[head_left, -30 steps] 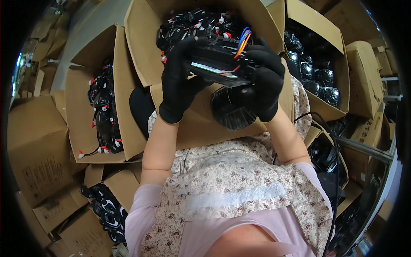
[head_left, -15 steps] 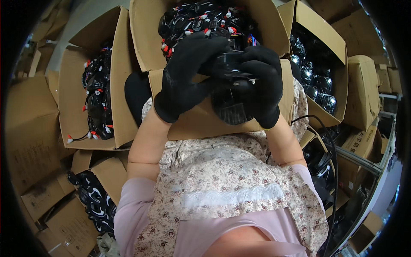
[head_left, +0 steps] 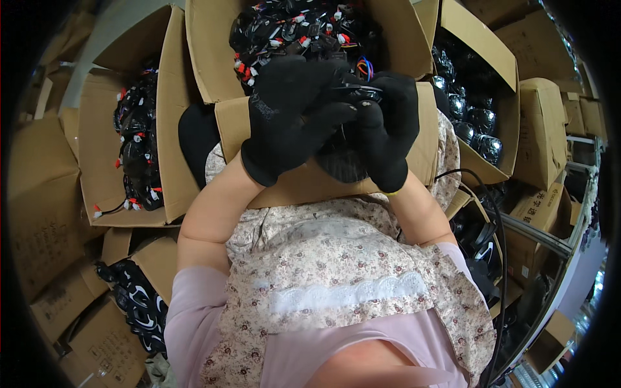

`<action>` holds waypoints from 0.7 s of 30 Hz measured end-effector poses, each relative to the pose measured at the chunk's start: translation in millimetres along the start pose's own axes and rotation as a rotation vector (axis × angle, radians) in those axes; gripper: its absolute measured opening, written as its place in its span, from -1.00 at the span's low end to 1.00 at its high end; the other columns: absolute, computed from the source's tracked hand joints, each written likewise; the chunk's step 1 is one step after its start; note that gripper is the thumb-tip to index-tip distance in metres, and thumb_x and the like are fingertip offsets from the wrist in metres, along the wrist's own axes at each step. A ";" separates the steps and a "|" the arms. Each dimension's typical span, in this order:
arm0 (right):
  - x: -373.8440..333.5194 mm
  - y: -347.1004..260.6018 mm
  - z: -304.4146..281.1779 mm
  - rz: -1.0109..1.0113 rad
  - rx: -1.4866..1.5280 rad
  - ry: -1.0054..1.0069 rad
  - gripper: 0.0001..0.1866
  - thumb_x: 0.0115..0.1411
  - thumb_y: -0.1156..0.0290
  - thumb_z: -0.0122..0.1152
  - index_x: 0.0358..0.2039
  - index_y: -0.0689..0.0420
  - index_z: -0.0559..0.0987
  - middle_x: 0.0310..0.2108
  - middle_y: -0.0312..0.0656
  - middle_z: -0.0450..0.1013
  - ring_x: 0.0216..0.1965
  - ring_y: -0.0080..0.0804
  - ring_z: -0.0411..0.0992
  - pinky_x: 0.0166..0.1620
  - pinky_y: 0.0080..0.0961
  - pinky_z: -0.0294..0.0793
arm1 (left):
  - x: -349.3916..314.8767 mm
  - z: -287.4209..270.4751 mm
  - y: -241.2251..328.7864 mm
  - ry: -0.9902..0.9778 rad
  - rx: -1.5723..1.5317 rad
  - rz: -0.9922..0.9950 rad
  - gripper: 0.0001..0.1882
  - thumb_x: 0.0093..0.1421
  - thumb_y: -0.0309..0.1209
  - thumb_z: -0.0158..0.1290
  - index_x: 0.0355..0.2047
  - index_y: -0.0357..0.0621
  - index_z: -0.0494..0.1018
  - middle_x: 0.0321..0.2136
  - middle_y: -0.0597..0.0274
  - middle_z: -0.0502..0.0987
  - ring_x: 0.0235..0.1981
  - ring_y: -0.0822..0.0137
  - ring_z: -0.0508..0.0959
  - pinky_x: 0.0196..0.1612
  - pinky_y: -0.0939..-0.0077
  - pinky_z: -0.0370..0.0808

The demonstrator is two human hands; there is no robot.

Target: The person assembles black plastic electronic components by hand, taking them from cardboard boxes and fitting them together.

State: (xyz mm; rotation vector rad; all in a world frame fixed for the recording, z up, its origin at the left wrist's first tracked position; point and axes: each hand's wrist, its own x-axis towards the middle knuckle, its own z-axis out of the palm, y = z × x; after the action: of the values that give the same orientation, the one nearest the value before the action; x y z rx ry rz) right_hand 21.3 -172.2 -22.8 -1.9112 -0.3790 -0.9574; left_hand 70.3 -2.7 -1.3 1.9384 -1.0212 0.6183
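Note:
Both my hands wear black gloves and meet above the front flap of an open cardboard box (head_left: pixel 204 61). Between them is a glossy black plastic part (head_left: pixel 343 167) with a rounded lower end; its upper portion is mostly covered by my fingers. My left hand (head_left: pixel 284 116) is closed on its left side, thumb stretched across toward the other hand. On the opposite side my right hand (head_left: pixel 391 119) grips the part, thumb on top near a shiny edge. Just beyond lie several black wired parts (head_left: pixel 297 35) with red and white connectors, and a loop of coloured wires (head_left: pixel 365 68).
At the left stands a cardboard box (head_left: pixel 97 142) of similar wired parts. A right-hand box (head_left: pixel 511 129) holds shiny wrapped black pieces (head_left: pixel 482 119). Black-and-white parts (head_left: pixel 139 304) sit lower left. A black cable (head_left: pixel 503 258) hangs beside a metal rack (head_left: pixel 543 236).
My left hand has turned and moved closer to the right hand, covering more of the black plastic part. The whole view has shifted slightly.

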 end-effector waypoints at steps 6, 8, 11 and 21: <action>12.7 -7.4 -0.1 0.330 0.392 -0.126 -0.73 0.18 0.51 0.18 -0.09 0.19 0.44 -0.21 -0.16 0.38 -0.18 -0.37 0.44 -0.12 -0.48 0.44 | -1.5 -2.4 4.4 0.024 -0.018 -0.104 -0.47 0.01 -0.26 0.35 -0.03 -0.18 0.50 -0.21 0.08 0.58 -0.17 0.09 0.58 -0.02 0.28 0.49; 12.1 -6.3 -1.3 0.286 0.293 -0.144 -0.72 0.19 0.48 0.19 -0.09 0.20 0.45 -0.21 -0.15 0.38 -0.19 -0.31 0.44 -0.13 -0.45 0.44 | -8.3 0.4 9.0 0.133 -0.265 -0.293 -0.47 0.03 -0.29 0.35 0.00 -0.18 0.47 -0.20 0.08 0.57 -0.17 0.16 0.60 -0.05 0.32 0.52; 11.1 -5.7 0.6 0.245 0.208 -0.162 -0.72 0.20 0.43 0.19 -0.09 0.22 0.46 -0.21 -0.11 0.38 -0.20 -0.21 0.43 -0.14 -0.41 0.42 | -11.3 -0.4 6.5 0.130 -0.180 -0.225 -0.45 0.07 -0.29 0.34 0.03 -0.19 0.43 -0.18 0.08 0.57 -0.19 0.21 0.61 -0.11 0.37 0.54; 15.3 -0.8 5.3 0.344 0.371 -0.094 -0.78 0.32 0.49 0.02 -0.04 0.20 0.44 -0.22 -0.32 0.42 -0.25 -0.63 0.40 -0.21 -0.60 0.44 | 12.1 -2.8 -6.7 0.048 -0.161 -0.199 -0.36 0.05 -0.26 0.34 0.11 -0.18 0.39 -0.11 0.09 0.55 -0.09 0.20 0.57 -0.01 0.33 0.50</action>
State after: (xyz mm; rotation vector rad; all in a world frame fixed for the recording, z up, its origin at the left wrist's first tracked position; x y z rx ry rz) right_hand 33.2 -169.2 -12.2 -1.6152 -0.2499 -0.5288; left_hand 82.4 -3.3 5.9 1.8460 -0.8105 0.4537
